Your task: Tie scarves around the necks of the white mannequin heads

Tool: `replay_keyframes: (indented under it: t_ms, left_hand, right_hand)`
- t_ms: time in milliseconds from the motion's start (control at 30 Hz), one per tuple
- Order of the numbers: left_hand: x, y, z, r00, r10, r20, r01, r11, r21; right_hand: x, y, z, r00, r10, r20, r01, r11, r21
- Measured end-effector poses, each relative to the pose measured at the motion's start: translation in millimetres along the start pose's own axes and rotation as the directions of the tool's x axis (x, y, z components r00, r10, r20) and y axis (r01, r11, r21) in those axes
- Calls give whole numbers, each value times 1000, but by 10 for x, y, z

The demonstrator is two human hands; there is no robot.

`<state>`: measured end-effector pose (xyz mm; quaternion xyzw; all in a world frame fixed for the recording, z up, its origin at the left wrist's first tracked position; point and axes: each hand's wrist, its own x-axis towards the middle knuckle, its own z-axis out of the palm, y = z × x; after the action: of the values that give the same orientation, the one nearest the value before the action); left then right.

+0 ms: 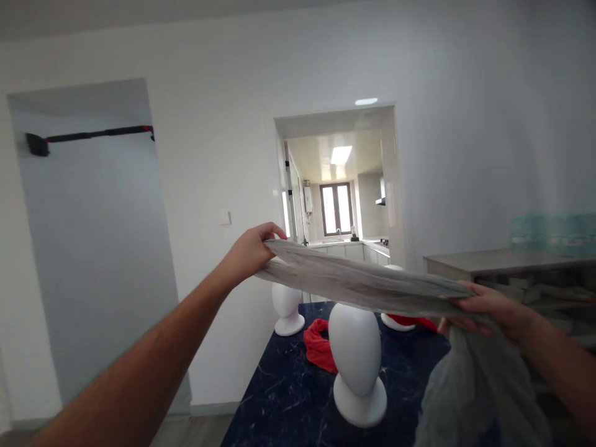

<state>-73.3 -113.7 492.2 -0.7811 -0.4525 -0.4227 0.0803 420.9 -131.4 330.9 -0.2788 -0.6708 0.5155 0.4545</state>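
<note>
Left hand (pixel 252 249), right hand (pixel 494 310) hold grey cloth (pixel 354 278) (stretched between).

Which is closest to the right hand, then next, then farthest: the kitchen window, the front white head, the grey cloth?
1. Grey cloth: held in the right hand.
2. Front white head: on the table, left of that hand.
3. Kitchen window: far behind the table.

3 wht. mannequin heads (pixel 356 347) (pixel 286 304) (pixel 391 323), 1 dk. tbl. (pixel 293 397)
2 hands (pixel 250 251) (pixel 498 311), 1 gry. cloth (pixel 354 276), 2 red cloths (pixel 317 357) (pixel 423 323), 1 blk. bar (pixel 97 134), 1 window (pixel 329 208); btls. (pixel 552 234) too blurred to count.
</note>
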Motion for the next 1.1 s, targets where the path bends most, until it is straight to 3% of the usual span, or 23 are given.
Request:
replay_keyframes:
  t_ms: [167,267,400,500,600,667,800,900,1100]
  left_hand:
    - [16,-35,113,999,-16,30,17,999,-40]
    - [2,-39,279,993,-21,118,30,997,-74]
    - [-40,-122,639,979,2,206,10,998,-58]
    - [-64,-266,953,960,83,269,-122,984,129]
    - [-46,-426,1255,924,112,365,-226,931,287]
    - [-5,-512,1442,920,70,384,-200,929,310]
    - [53,-626,1772,911,-48,409,-98,939,328]
    - [-20,-717,1985,873,-127,471,-38,945,326]
    - [-452,-1054,2275,706,-307,638,62,925,376]
  right_hand:
    - [31,-260,-320,974,54,-221,-63,997,-34]
    - [76,-217,-477,965,107,-241,-131,988,-87]
    - [141,83,-663,961,145,-237,-183,972,-148]
    - [231,388,-792,941,167,-293,-208,971,-115]
    - [406,615,-888,890,162,-426,-135,987,93]
    - [571,712,-919,853,155,-498,-39,971,234]
    - [915,919,-854,829,158,-536,49,935,350]
    - [1087,1196,-687,819,197,-539,61,904,423]
    - [1094,1940,-242,817,332,-471,-33,843,537]
